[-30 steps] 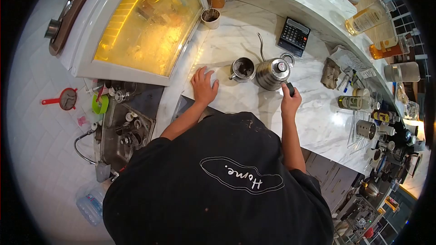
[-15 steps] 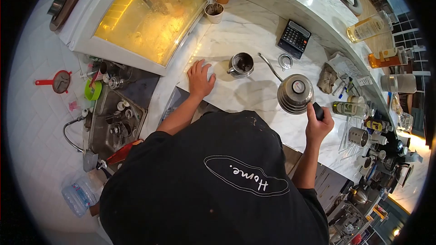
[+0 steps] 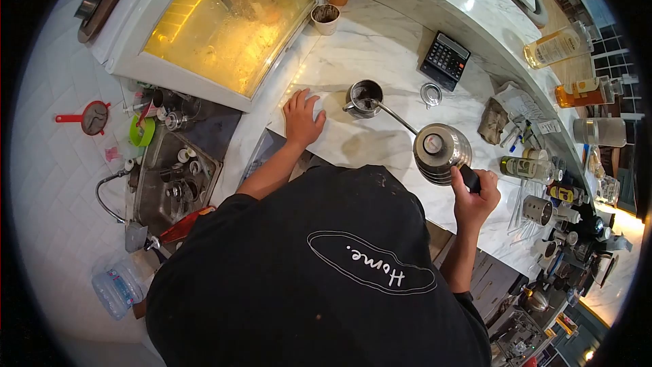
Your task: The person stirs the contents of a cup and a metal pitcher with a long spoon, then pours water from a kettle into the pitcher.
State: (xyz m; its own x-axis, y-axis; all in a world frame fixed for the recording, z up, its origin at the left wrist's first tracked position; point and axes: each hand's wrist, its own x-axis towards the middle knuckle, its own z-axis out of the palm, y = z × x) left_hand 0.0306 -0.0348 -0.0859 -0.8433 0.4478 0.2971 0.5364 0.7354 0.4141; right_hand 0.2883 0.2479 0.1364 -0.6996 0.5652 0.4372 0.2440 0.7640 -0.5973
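My right hand (image 3: 477,197) is closed around the black handle of a steel gooseneck kettle (image 3: 441,151). The kettle leans left, and its spout tip is over the opening of a small metal cup (image 3: 365,98) on the marble counter. Dark material shows inside the cup; whether water is flowing into it is hard to make out. Left of the cup, my left hand (image 3: 303,119) lies flat on the counter with its fingers apart, holding nothing. A round metal lid (image 3: 430,94) sits beyond the kettle, to the right of the cup.
A calculator (image 3: 445,60) and a crumpled brown cloth (image 3: 492,121) lie on the marble counter (image 3: 387,34). At back left, a paper cup (image 3: 325,19) stands beside the lit glass display case (image 3: 231,20). The sink (image 3: 156,190) is at left; several bottles line the right side.
The kettle has tipped to the left, and its spout has moved from beside the metal cup to over its opening. My left hand stays in place on the counter.
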